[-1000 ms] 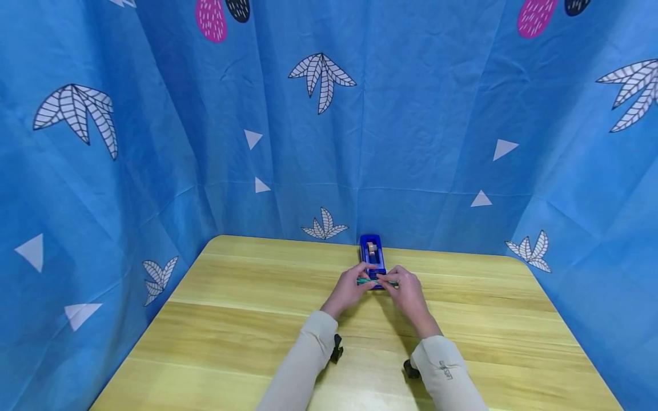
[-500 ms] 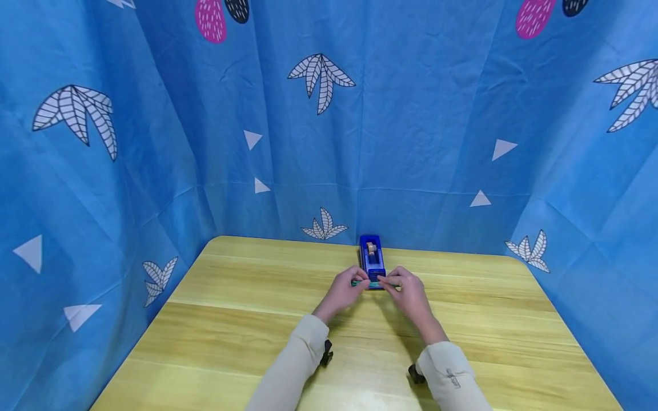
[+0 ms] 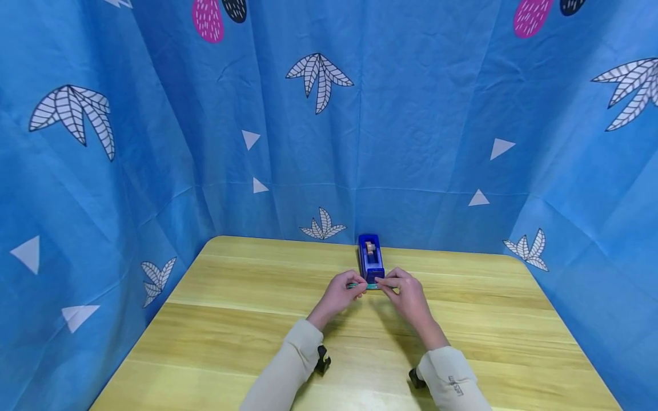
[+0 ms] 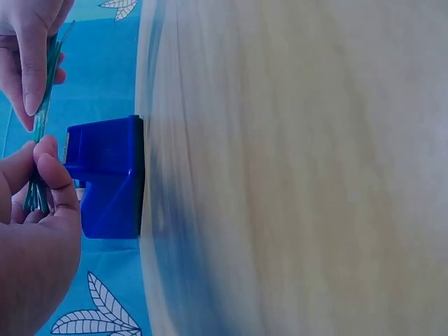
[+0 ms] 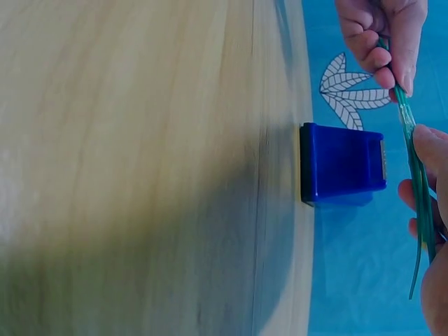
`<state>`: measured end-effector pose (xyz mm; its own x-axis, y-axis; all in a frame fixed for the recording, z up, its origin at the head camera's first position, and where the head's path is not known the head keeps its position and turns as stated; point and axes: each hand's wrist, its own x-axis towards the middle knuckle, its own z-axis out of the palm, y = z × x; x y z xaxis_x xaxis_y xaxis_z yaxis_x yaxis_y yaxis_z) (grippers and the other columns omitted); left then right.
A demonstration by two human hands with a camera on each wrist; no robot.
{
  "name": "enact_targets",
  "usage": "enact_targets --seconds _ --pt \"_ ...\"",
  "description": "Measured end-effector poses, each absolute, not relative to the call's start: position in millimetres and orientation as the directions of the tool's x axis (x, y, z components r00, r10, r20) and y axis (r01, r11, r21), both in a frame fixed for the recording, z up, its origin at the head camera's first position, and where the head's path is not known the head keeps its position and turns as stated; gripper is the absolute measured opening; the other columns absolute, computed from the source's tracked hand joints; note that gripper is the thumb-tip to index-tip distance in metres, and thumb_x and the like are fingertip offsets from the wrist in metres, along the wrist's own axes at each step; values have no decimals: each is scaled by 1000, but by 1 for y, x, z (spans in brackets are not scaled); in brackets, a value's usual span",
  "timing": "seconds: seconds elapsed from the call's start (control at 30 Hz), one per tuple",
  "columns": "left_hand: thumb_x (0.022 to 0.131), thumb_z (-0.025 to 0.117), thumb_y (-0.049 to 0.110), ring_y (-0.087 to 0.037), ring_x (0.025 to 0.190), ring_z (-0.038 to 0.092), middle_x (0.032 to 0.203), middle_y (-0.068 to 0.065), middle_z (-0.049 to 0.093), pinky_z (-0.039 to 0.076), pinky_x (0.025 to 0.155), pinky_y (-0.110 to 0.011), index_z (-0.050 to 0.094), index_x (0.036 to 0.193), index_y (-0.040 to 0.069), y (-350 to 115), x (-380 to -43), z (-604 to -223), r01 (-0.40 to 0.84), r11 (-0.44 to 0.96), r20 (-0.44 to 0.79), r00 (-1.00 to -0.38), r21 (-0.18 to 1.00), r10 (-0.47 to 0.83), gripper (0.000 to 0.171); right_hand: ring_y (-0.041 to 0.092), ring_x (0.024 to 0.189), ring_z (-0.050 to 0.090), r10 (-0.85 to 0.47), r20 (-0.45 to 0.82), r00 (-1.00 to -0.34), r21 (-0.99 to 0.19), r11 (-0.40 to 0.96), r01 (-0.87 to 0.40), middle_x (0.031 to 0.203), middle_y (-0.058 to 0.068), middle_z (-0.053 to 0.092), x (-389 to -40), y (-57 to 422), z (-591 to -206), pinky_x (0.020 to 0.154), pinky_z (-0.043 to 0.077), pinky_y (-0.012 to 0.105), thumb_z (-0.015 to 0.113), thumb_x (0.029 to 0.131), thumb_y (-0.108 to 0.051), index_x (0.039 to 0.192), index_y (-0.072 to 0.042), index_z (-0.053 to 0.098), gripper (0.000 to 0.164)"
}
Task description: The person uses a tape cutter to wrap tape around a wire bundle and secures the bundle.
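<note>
A bundle of thin green strands (image 3: 372, 286) is held level between my two hands, just in front of a blue tape dispenser (image 3: 371, 264). My left hand (image 3: 341, 291) pinches one end between thumb and fingers; the cut tips poke out in the left wrist view. My right hand (image 3: 409, 292) grips the other side of the bundle, where longer strands trail past the palm in the right wrist view. Between the hands, a shiny clear band that looks like tape (image 5: 406, 114) lies round the strands. The exact kind of strand is unclear.
The dispenser, with a small tape roll (image 3: 370, 248) in it, stands at the far edge of the wooden table (image 3: 247, 319). Behind and along both sides hangs a blue patterned curtain (image 3: 411, 125). Black wrist mounts (image 3: 323, 361) sit at the cuffs.
My left hand has shifted left and slightly nearer, so more of the green bundle shows between the hands. The right hand stays almost in place, its forearm slightly farther right. The dispenser has not moved.
</note>
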<state>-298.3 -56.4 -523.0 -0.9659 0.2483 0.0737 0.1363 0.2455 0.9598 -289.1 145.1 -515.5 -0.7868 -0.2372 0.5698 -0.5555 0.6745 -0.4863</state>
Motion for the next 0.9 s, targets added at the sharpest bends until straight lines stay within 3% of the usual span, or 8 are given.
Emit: enact_targets --seconds 0.33,0.5,0.77,0.9 --pt "100 68 11 -10 74 62 93 -13 75 59 72 -27 71 106 -4 -55 -297 -527 74 126 45 -975 989 219 17 12 76 60 -266 593 -760 -441 683 -583 88 -1 68 -288 144 -515 64 52 27 85 85 -7 104 -9 83 19" --pt "101 68 10 -9 73 62 90 -8 75 59 71 -26 71 106 -5 -56 -299 -529 71 113 46 -976 991 214 17 13 77 59 -279 592 -756 -427 687 -588 88 -1 67 -287 144 -513 64 51 28 84 86 -7 104 -9 83 18" --pt "100 68 8 -10 74 64 96 -19 75 62 75 -34 72 103 -3 -56 -299 -528 71 83 52 -976 994 210 12 15 79 60 -310 601 -737 -392 689 -610 90 0 68 -288 143 -515 67 51 31 84 87 -8 104 -9 83 17" --pt "99 68 7 -9 72 63 93 -17 76 60 70 -27 72 103 -4 -57 -300 -529 72 68 56 -976 995 210 12 16 80 60 -319 595 -738 -389 689 -611 90 0 68 -289 143 -516 68 50 31 84 87 -11 105 -10 83 18"
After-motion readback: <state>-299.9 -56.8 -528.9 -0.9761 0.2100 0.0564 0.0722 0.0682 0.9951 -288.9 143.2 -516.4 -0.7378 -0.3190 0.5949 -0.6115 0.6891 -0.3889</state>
